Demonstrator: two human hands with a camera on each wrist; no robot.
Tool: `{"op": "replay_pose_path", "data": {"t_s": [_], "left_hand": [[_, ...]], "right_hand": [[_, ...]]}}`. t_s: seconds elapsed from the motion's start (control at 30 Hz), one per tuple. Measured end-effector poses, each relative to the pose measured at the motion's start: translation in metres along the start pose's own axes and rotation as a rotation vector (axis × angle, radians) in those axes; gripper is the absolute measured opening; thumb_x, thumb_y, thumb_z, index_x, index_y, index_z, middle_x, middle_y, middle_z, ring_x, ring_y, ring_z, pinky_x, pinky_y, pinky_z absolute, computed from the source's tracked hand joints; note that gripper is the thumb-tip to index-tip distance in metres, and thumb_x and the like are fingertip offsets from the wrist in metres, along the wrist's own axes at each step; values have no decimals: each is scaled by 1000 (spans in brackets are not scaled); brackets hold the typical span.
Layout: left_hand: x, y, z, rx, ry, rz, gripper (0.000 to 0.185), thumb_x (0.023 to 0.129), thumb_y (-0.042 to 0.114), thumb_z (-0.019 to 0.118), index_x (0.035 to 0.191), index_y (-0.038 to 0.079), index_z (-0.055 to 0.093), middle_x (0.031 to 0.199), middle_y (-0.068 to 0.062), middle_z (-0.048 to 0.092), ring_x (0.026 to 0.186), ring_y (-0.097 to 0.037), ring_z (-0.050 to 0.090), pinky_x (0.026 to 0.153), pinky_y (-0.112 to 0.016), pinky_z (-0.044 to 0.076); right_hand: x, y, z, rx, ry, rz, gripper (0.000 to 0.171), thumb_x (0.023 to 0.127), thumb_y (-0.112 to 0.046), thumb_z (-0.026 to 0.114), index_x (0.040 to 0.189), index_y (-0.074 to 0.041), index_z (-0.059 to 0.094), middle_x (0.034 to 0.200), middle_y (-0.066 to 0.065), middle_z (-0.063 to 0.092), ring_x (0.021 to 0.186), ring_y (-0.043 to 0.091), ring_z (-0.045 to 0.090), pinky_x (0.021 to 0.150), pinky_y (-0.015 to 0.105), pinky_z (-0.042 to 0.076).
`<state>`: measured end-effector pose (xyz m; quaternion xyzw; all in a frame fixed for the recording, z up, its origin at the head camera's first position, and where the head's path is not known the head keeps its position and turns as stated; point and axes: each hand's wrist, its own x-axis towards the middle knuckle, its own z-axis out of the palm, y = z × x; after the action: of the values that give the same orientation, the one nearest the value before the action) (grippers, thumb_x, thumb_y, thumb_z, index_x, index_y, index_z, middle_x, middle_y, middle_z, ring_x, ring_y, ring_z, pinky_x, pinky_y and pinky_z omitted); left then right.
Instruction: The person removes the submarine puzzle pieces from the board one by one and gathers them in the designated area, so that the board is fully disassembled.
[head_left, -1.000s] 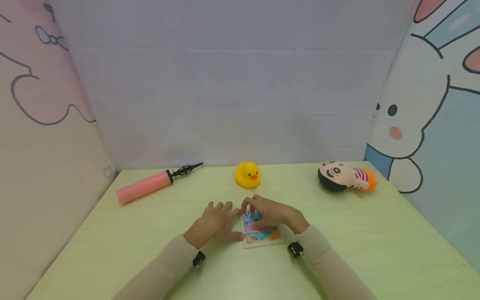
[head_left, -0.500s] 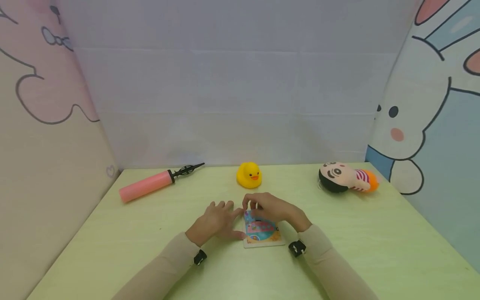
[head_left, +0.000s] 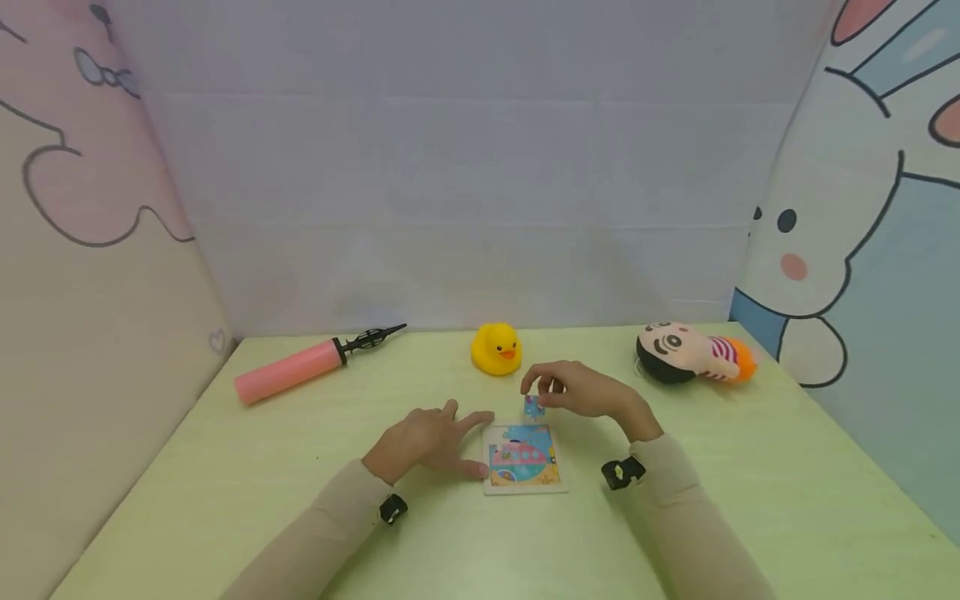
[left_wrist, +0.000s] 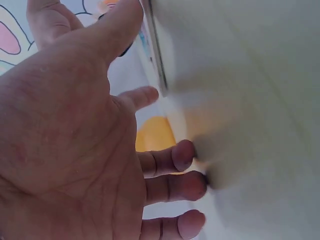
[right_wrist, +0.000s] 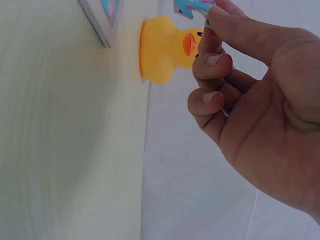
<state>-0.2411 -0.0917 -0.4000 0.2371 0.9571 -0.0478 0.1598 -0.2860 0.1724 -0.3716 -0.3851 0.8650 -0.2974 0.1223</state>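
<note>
A small square puzzle board point(head_left: 523, 460) with a blue and pink picture lies on the green table point(head_left: 225, 492). My left hand point(head_left: 429, 440) rests flat on the table against the board's left edge, fingers spread; its fingertips point(left_wrist: 187, 155) press the surface. My right hand point(head_left: 577, 390) hovers just beyond the board's far edge and pinches a small blue puzzle piece point(head_left: 533, 407) between thumb and fingers. In the right wrist view the puzzle piece point(right_wrist: 192, 6) shows at the top, with the board's corner point(right_wrist: 102, 20) below it.
A yellow rubber duck point(head_left: 495, 348) sits behind the board, close to my right hand. A pink hand pump point(head_left: 300, 369) lies at the back left and a doll point(head_left: 693, 353) lies at the back right. Printed panels wall in three sides.
My right hand has lifted off the board and moved back and right with a puzzle piece pinched in it. The board's picture now shows uncovered. My left hand has stayed in place.
</note>
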Motion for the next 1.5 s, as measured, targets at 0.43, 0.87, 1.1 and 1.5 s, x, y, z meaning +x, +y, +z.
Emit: {"op": "replay_pose_path", "data": {"t_s": [0.43,0.87,1.1,1.5], "left_hand": [[-5,-7,-10,-156,-66,-38,88,80,74,65,155,46,28,137,-20,41,92,-29,54,74,-47,51],[-2,-8,-7,-196,-93,-40,88,80,72,66,155,47,27,125,-15,40,80,-26,54,65,-40,46],[0,-10,-4,-207,-102,-42,88,81,72,67,155,46,27,126,-15,41,81,-27,55,65,-41,46],[2,-8,-2,-221,-111,-29,88,81,70,68,155,45,28,121,-12,41,80,-27,55,66,-40,45]], "right_hand": [[-11,27,-19,94,-4,70,10,99,-8,63,108,-7,67,87,5,63,75,19,51,68,30,42],[-25,47,-20,165,-63,132,10,96,-3,65,105,-1,68,77,10,60,68,13,44,63,26,35],[-31,55,-15,119,-50,141,8,95,-3,65,102,-3,68,82,6,63,71,16,48,65,29,38],[-39,58,-14,119,-50,173,6,94,-3,66,99,-2,68,85,8,67,74,16,52,68,30,40]]}}
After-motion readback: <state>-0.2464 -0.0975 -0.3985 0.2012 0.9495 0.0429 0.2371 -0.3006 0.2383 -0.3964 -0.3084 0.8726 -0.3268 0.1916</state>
